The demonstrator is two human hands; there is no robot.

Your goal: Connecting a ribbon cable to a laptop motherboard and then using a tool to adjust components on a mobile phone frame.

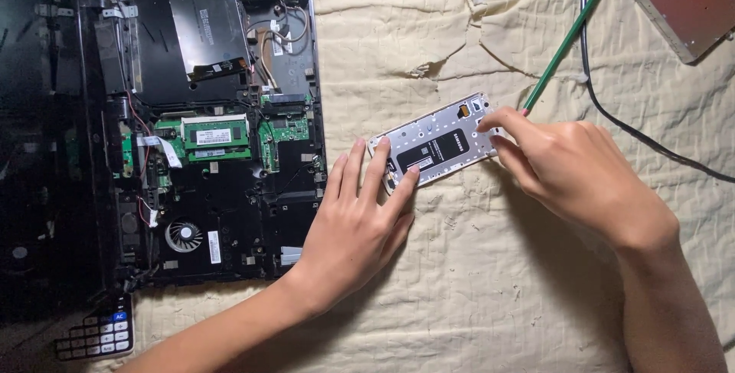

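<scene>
A phone with its back cover off point(440, 142) lies on a cream cloth point(475, 266), showing a silver frame and a black battery. My left hand point(356, 224) rests flat, its fingertips pressing on the phone's left end. My right hand point(570, 166) pinches a green screwdriver point(561, 50) whose tip meets the phone's right edge. The screwdriver's shaft slants up to the right.
An opened laptop point(222, 128) with bare green boards, a fan and a loose black panel lies at the left. A black calculator point(96, 335) sits at the lower left. A black cable point(612, 113) runs down the right. A flat metal-edged drive point(681, 2) lies top right.
</scene>
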